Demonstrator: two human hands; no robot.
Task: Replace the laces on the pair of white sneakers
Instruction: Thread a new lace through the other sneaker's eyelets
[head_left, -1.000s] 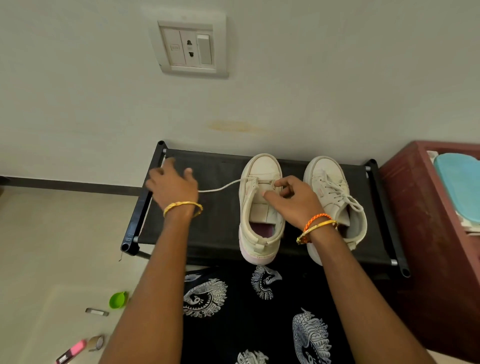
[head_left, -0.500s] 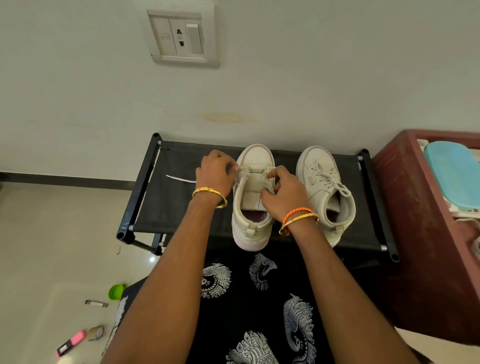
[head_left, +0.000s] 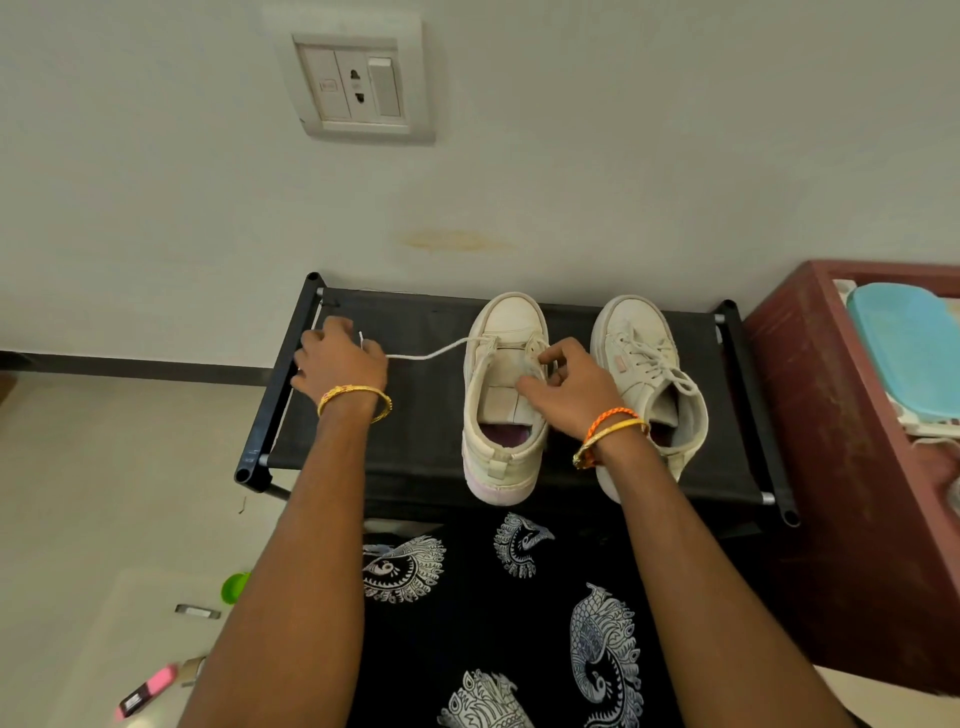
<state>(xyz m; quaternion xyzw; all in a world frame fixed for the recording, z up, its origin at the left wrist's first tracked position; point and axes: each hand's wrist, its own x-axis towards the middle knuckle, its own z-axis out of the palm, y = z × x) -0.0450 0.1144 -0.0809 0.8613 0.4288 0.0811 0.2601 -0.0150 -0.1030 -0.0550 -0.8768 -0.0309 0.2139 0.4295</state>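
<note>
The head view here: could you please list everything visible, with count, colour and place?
sneakers: 2, white, side by side on the black rack; left one nearly unlaced, right one fully laced
lace: 1, white, running from the left sneaker's front eyelets to the left hand
rack: 1, black, against the wall
wall socket: 1, white, on the wall above
cabinet: 1, dark red, right of the rack
blue lid: 1, light blue, on the cabinet
green cup: 1, on the floor, lower left
pink object: 1, on the floor, blurred
left hand: grips the lace
right hand: pinches at the left sneaker's eyelets
</note>
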